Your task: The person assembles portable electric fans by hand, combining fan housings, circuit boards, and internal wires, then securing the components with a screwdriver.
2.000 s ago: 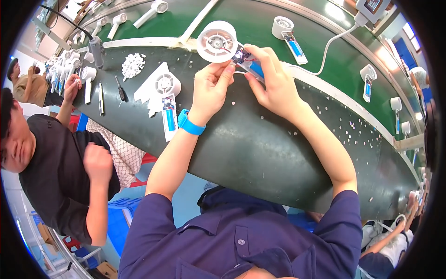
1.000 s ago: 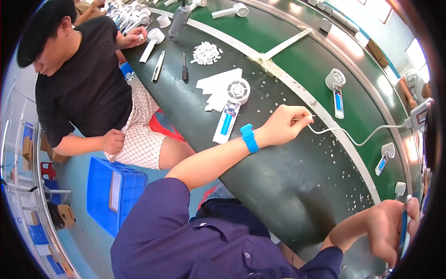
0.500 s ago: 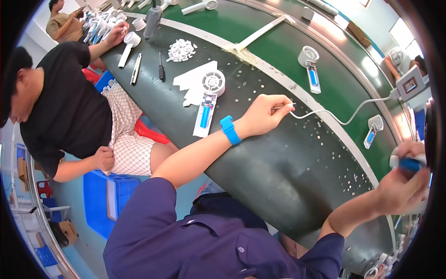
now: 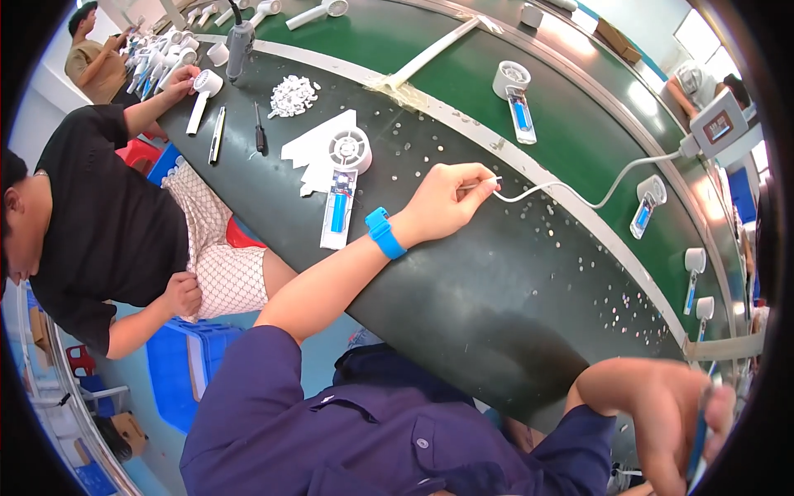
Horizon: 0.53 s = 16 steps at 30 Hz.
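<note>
My left hand [image 4: 447,201], wearing a blue wristband [image 4: 385,233], pinches the end of a white cable [image 4: 529,192] above the dark table. The cable runs right to a small white box with a display [image 4: 718,126]. At the lower right rim my right hand [image 4: 668,417] is curled round a slim blue and white thing [image 4: 700,434], blurred and partly cut off, so its kind is unclear. Left of my left hand lies a white handheld fan [image 4: 347,150], its handle uncovered to show a blue battery, beside white paper sheets [image 4: 318,153].
More opened fans [image 4: 519,112] lie on the green conveyor belt [image 4: 447,83]. A heap of small white parts [image 4: 293,97], a screwdriver [image 4: 260,132], a utility knife [image 4: 217,136] and a grey tool [image 4: 239,51] are at the far left. A co-worker [image 4: 107,223] sits at left, touching a fan.
My right hand has moved down toward the lower right rim with the blue and white thing. My left hand still pinches the cable. The whole view has shifted slightly, bringing more belt fans into sight.
</note>
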Tool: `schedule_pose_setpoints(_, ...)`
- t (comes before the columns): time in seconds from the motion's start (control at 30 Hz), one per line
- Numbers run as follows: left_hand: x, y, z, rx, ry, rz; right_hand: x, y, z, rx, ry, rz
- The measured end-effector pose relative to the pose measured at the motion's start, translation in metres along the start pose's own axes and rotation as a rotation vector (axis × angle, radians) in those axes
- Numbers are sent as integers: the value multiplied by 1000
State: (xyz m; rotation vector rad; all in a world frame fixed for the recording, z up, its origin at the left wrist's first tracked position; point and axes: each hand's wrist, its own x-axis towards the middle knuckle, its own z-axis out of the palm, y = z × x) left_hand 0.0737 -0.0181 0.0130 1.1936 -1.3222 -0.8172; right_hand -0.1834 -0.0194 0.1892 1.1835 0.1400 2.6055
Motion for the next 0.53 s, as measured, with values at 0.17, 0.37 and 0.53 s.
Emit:
schedule_pose_setpoints(0.17,0,-3,-8,82,19,-13,-99,3,18,141,-1043,1506)
schedule_pose_setpoints(0.37,4,-10,1,-40,17,13,-159,16,12,491,-1021,1894)
schedule_pose_setpoints(0.53,3,-22,-1,-26,-38,7,-176,22,9,527,-980,2000)
